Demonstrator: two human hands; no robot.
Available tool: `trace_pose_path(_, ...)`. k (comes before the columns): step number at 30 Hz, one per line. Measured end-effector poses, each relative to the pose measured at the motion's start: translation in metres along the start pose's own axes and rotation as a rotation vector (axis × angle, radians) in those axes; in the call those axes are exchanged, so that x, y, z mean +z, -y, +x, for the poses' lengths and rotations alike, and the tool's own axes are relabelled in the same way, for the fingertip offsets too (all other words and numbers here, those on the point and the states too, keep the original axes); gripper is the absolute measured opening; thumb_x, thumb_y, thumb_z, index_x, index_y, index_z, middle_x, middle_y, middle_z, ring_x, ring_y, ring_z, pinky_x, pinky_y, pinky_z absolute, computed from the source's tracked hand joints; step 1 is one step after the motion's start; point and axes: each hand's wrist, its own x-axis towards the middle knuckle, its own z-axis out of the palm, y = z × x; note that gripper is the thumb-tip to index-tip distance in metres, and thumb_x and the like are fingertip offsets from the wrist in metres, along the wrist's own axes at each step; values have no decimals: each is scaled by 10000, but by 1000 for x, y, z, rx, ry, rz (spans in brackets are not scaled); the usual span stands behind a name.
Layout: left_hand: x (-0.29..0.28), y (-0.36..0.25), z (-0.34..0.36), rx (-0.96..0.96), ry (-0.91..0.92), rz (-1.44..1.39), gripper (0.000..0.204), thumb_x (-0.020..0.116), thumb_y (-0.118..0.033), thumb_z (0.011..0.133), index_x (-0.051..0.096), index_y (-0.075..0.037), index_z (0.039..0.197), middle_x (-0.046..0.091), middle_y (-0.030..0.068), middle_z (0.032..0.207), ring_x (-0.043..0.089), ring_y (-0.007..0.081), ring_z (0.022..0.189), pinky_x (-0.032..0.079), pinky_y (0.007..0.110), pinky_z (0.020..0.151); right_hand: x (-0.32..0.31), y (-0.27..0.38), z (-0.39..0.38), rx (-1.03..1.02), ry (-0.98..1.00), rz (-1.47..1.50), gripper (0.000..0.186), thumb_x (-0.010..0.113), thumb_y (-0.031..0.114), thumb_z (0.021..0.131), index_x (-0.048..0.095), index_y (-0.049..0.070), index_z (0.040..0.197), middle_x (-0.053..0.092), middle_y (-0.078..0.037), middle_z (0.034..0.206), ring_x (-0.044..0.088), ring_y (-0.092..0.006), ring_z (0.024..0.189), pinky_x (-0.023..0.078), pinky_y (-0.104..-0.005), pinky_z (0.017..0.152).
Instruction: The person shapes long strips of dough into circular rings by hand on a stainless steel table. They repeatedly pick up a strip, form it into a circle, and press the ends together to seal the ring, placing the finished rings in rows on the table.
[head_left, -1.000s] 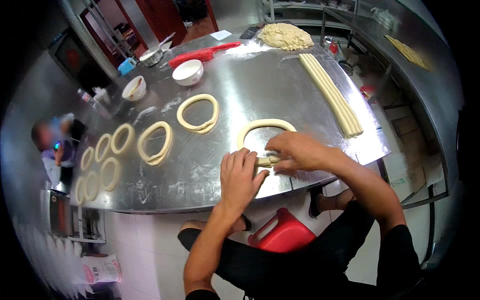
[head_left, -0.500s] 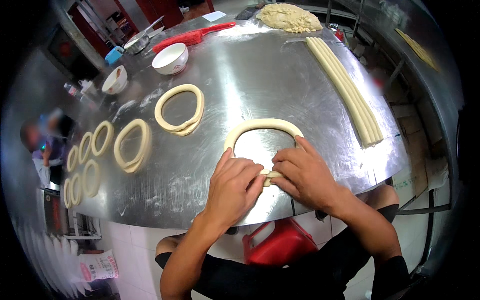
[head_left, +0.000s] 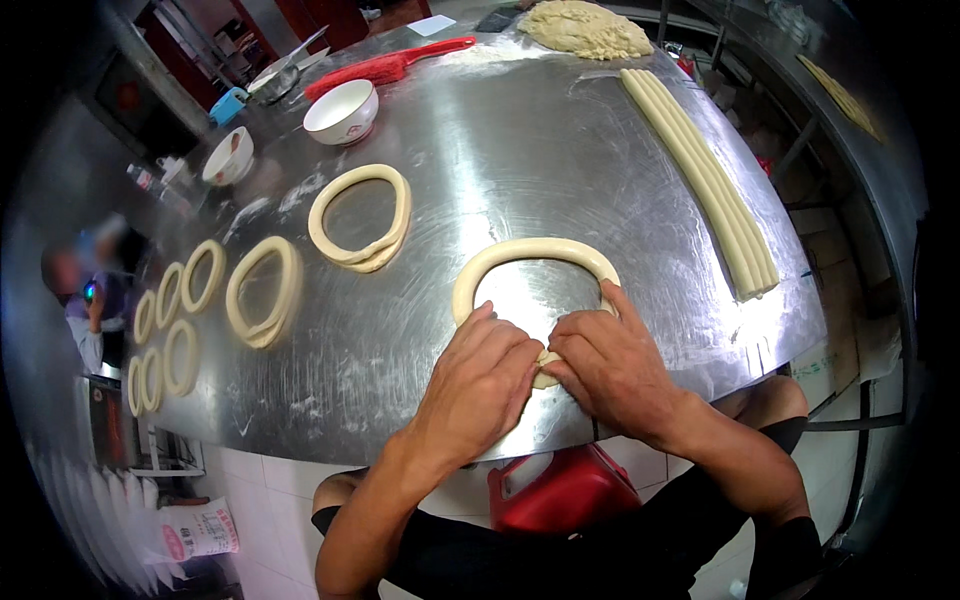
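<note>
At table (head_left: 520,170), hands (head_left: 475,378) pinching dough (head_left: 537,248), lettered sack (head_left: 205,530)

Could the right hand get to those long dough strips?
Probably yes: nothing stands between the right hand and the long dough strips. But it's pinching the dough ring, so it might need to let go first.

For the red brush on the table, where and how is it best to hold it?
The red brush is probably best gripped by its slim handle, from the right: the handle extends that way, with the wider head on the left.
</note>
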Motion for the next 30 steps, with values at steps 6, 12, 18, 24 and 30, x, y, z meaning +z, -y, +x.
trace_pose_path(6, -10, -6, 0, -135, 50, -57, 284, 732, -20, 875, 738, -5, 1158, 706, 160, 1121, 674, 353, 1124, 367, 561, 1258, -3, -1, -1, -83, -11, 20, 167, 706, 128, 921, 684, 67, 1075, 680, -81, 977, 693, -265, 962, 446, -583, 1163)
trace_pose_path(12, 2, -2, -4, -109, 87, -107, 356, 743, -31, 843, 729, -24, 1198, 696, 166, 1144, 652, 359, 1180, 344, 566, 1269, -4, -4, 0, -133, 18, 67, 199, 700, 99, 906, 684, 51, 1098, 683, -86, 985, 687, -281, 948, 461, -557, 1152)
trace_pose_path(18, -11, -5, -3, -132, 54, 12, 436, 848, -141, 781, 735, -20, 1185, 705, 161, 1141, 638, 365, 1165, 357, 550, 1245, -12, 12, 6, 98, 113, 105, 259, 734, 206, 963, 679, 53, 1164, 676, -97, 1034, 656, -298, 1070, 388, -578, 1182)
trace_pose_path(24, -20, 1, 0, -108, 111, -6, 286, 853, -167, 851, 755, -43, 1090, 725, 130, 1046, 672, 347, 1068, 374, 541, 1228, -21, 5, 14, 72, 256, 61, 211, 721, 265, 973, 719, 74, 1064, 685, -90, 1071, 647, -292, 1095, 380, -586, 1172)
trace_pose_path(30, -11, 6, -1, -101, 93, -93, 258, 843, -183, 883, 774, -51, 1094, 753, 120, 1072, 693, 328, 1069, 320, 543, 1281, -20, 6, -1, 93, 144, 45, 280, 733, 294, 962, 728, 63, 1120, 704, -101, 1144, 656, -298, 1141, 365, -590, 1190)
